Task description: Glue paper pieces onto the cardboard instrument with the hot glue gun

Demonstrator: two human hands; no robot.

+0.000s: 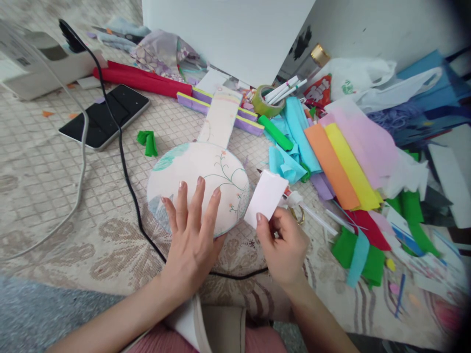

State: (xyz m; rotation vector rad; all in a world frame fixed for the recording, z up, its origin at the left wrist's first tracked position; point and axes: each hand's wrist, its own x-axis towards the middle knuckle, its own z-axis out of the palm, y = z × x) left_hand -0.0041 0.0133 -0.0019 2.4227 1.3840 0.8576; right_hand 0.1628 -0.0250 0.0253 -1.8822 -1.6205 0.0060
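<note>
"Head view, the only one. Left hand?"
"Left hand (pixel 193 230) lies palm down, fingers spread wide, gripping nothing, on the decorated paper disc (pixel 200 162). Probably there to steady it. Can't tell if the thumb goes under the rim."
"Where's the disc?"
"Flat on the patterned cloth (pixel 121 245), middle of the table. Its paper strip (pixel 221 120) points away, across the purple bars (pixel 248 126); looks like they prop it."
"Right hand (pixel 285 240)?"
"Thumb and curled finger pinched on one lower corner of a small white card (pixel 268 193), just right of the disc. Corner hold, I'd say, leaves the rest uncovered. Touching the disc? Can't tell."
"Pens (pixel 285 90)?"
"Leaning in the tape roll (pixel 273 110), likely to keep them together."
</note>
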